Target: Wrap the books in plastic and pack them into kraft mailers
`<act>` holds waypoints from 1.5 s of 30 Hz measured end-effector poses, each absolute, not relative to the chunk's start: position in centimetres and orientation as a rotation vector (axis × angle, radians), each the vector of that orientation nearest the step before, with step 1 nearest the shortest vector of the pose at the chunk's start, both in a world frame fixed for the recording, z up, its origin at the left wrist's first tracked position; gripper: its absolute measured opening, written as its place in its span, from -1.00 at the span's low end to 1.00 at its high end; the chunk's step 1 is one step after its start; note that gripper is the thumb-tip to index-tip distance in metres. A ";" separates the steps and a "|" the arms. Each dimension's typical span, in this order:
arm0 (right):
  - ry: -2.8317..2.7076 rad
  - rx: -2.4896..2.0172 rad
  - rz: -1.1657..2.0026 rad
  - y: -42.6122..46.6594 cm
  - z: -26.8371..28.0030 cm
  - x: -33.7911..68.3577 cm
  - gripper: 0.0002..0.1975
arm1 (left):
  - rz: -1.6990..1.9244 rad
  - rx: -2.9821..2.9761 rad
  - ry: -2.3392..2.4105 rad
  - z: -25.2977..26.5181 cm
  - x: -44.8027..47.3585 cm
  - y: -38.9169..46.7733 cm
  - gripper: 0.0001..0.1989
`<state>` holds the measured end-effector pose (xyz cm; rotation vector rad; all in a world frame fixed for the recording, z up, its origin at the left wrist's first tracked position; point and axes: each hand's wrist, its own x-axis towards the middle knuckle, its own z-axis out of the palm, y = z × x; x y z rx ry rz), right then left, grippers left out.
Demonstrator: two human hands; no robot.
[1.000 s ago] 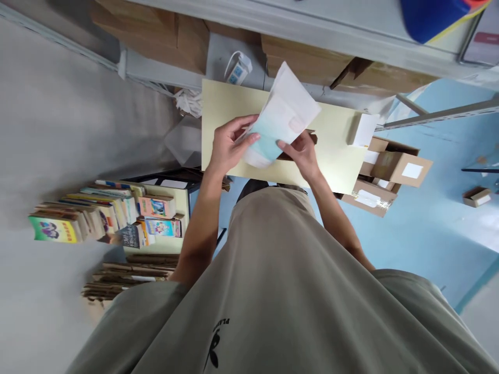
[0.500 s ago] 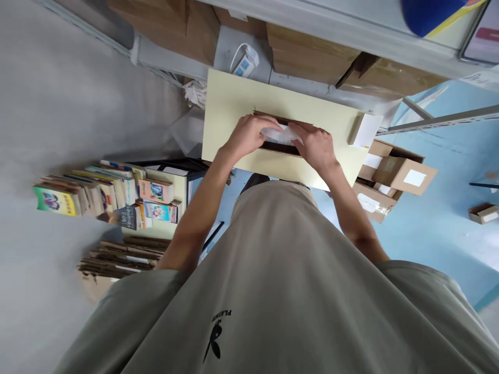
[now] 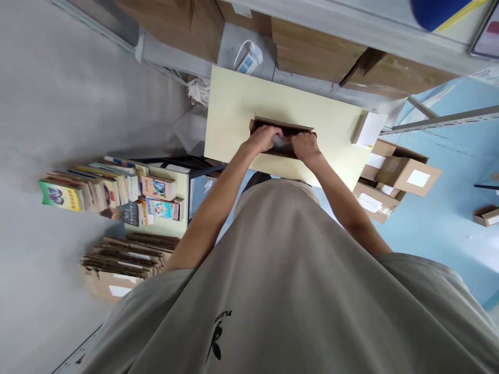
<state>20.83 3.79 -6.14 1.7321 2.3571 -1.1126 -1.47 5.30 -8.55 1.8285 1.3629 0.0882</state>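
A narrow cardboard box stands on the pale yellow tabletop with its top open. Down inside its opening lies a whitish, translucent piece, perhaps plastic wrapping; most of it is hidden by the box walls and my fingers. My left hand reaches over the box's left end, its fingers curled onto the piece. From the other end, my right hand has its fingers bent down into the opening, closed at the piece's right side. Both sets of fingertips are partly hidden.
The yellow table carries a small white box at its right end. Behind it are a power strip and large cartons. Books and flattened cardboard stand at left; open cartons lie at right.
Both hands have moved down into the box with the translucent piece, which sits lower and shows less. More of the box's rim is visible. The view has shifted slightly.
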 end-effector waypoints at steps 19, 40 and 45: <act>2.200 2.239 -1.492 -0.6 -3.7 28.9 -0.52 | 0.542 1.456 1.737 -5.5 -10.4 -0.4 -0.64; 2.158 1.989 -1.598 -1.8 -5.1 24.7 -0.20 | 0.242 1.670 1.547 -5.3 -7.7 -3.0 -0.29; 2.240 1.947 -1.280 -1.3 -5.3 24.3 -0.45 | 0.366 1.522 1.669 -5.7 -8.9 -1.8 -0.19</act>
